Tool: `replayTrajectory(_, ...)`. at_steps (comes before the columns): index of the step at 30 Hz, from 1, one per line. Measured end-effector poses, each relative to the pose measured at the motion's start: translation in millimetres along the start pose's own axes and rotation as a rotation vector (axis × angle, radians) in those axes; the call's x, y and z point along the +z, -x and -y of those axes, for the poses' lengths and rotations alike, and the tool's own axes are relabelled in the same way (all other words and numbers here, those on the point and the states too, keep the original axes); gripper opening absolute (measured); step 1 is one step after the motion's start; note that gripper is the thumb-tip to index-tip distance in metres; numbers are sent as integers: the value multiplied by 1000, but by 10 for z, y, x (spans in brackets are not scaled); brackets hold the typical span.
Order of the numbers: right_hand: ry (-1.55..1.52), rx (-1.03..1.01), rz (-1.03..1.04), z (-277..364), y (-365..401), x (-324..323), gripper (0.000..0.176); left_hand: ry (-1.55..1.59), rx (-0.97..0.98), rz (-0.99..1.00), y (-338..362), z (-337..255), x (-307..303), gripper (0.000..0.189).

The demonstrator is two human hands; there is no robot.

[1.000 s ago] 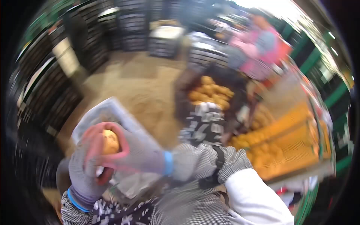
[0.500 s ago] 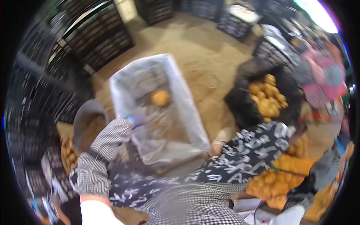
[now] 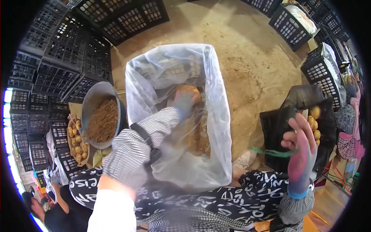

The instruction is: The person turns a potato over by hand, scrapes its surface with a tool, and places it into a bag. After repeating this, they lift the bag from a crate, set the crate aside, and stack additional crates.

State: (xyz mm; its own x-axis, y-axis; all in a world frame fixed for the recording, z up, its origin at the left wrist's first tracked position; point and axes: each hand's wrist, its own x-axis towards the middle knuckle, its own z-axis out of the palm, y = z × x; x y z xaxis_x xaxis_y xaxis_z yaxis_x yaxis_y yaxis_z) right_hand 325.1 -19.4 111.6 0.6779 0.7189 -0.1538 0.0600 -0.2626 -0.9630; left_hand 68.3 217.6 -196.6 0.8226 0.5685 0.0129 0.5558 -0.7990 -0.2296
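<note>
Inside a crate lined with clear plastic [image 3: 218,100], my gloved left hand [image 3: 185,101] reaches down onto a rounded orange-yellow thing [image 3: 196,94]. Its fingers bend over this thing and partly hide it; I cannot tell its kind. Brown soil shows through the liner near the hand. My right hand [image 3: 300,149], in a grey and pink glove with bare fingertips, is raised right of the crate, its fingers apart and loosely bent. A green string [image 3: 272,152] runs up to the right hand in this view. Behind that hand, potatoes [image 3: 313,123] lie in a black bag [image 3: 276,129].
A tub [image 3: 85,114] of brown soil [image 3: 103,121] stands left of the crate, beside a basket of potatoes [image 3: 77,143]. Black slatted crates [image 3: 63,63] are stacked at the left; others [image 3: 290,27] stand at the right. Another person [image 3: 54,208] is at lower left.
My left hand has moved from the crate's near left side onto the orange-yellow thing. My right hand has come in from the far right and risen before the black bag. The view has shifted.
</note>
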Motion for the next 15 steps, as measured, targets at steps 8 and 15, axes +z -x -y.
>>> replayTrajectory(8,70,-3,-12,57,-13,10,50,766,-63,662,-851,308,437,47)
replayTrajectory(15,-42,105,118,206,111,78,44,2344,-604,658,3,374,-738,56)
